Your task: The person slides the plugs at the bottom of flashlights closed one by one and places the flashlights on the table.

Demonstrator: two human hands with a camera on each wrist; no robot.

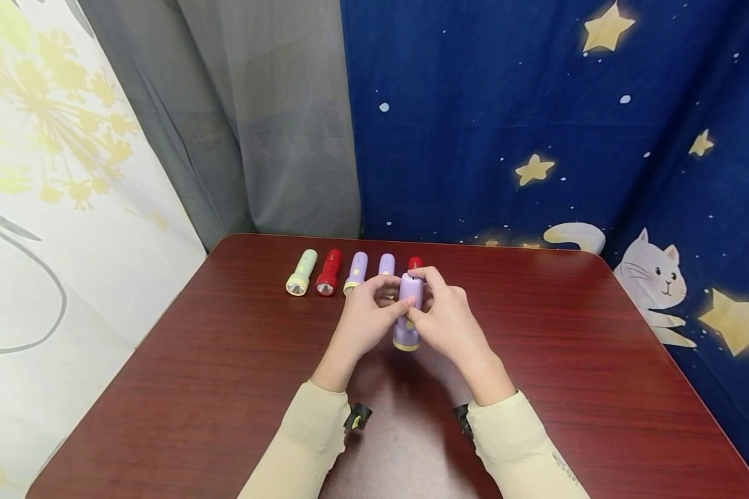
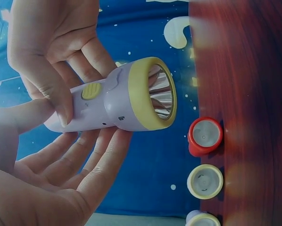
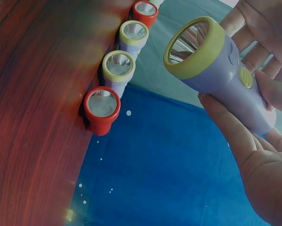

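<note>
A light purple flashlight with a yellow rim and a yellow switch is held above the table between both hands. Its lens end points down toward the near side in the head view. My left hand grips it from the left, the thumb lying on the body and the fingers beneath. From the other side my right hand holds the same flashlight, thumb against the body near the tail end. In the left wrist view the purple flashlight shows its switch and reflector; the right wrist view shows the flashlight too.
Along the table's far side lie several flashlights in a row: a light green flashlight, a red flashlight, a purple flashlight, another purple flashlight and a red flashlight, partly hidden by the hands. Curtains hang behind.
</note>
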